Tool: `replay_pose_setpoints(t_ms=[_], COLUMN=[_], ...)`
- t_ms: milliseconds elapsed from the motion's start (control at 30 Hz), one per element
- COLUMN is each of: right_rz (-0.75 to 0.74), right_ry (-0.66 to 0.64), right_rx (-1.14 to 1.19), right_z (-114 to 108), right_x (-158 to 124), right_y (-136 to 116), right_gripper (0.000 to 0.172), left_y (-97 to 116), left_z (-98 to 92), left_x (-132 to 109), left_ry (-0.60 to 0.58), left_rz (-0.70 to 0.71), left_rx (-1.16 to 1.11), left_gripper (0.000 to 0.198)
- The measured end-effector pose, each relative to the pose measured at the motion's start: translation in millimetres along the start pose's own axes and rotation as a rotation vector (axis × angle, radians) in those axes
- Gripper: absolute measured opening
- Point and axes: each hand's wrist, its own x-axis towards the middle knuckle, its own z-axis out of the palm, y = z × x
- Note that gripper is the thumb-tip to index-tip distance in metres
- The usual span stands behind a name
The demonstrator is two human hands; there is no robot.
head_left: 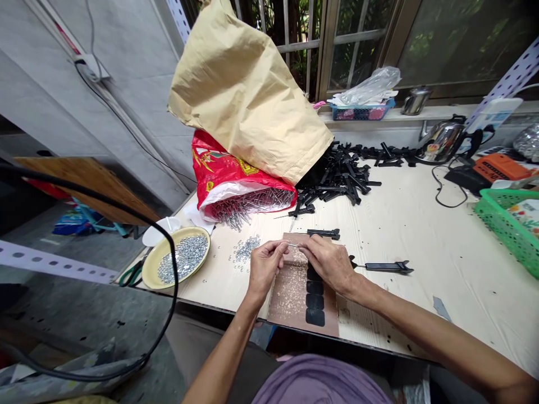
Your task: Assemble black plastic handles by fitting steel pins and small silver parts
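Observation:
My left hand is closed in a pinch at the left end of a thin metal pin. The other end lies in the closed fingers of my right hand. Whether a smaller piece is in the left fingertips is hidden. Both hands are above a brown speckled board with a column of black pads. Just behind the right hand lies a black fork-ended plastic part. Another black part, with a metal shaft, lies to its right. Small shiny metal rings are scattered left of my left hand.
A yellow bowl of small metal pieces stands at the left edge beside green-handled scissors. Behind, a red bag spills metal pins under a tan sack, near heaped black parts. A kettle and green basket stand right.

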Motion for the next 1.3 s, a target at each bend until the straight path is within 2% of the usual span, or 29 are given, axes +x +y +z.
replay_pose_setpoints(t_ms=[100, 300, 467, 600, 767, 833, 1000, 1167, 1300], right_rz=[0.011, 0.035, 0.054, 0.018, -0.013, 0.016, 0.106, 0.101, 0.106], right_ry=[-0.027, -0.012, -0.023, 0.030, 0.086, 0.062, -0.082, -0.085, -0.081], right_rx=[0.129, -0.006, 0.104, -0.010, -0.125, -0.098, 0.139, 0.009, 0.057], right_z=[2, 1, 2, 2, 3, 5, 6, 2, 4], right_x=[-1, -3, -4, -3, -3, -4, -5, -5, -6], right_y=[2, 1, 5, 3, -2, -1, 5, 5, 5], right_gripper=[0.025, 0.029, 0.023, 0.020, 0.023, 0.024, 0.021, 0.027, 0.028], left_y=[-2, -4, -5, -9, -12, -11, -10, -12, -10], left_z=[1.0, 2.2, 1.5, 2.6, 6.3, 7.1, 7.6, 8.8, 10.7], left_x=[1, 0, 1, 1, 1, 1, 0, -1, -2], left_ry=[-0.022, -0.044, -0.097, -0.077, -0.058, -0.044, -0.038, -0.082, -0.055], left_rz=[-0.020, -0.053, -0.053, -0.056, -0.117, -0.114, -0.090, -0.120, -0.101], left_rx=[-0.023, -0.032, -0.008, 0.006, -0.088, -0.094, -0.073, -0.056, -0.019], left_gripper=[0.032, 0.035, 0.036, 0.037, 0.037, 0.037, 0.038, 0.039, 0.039])
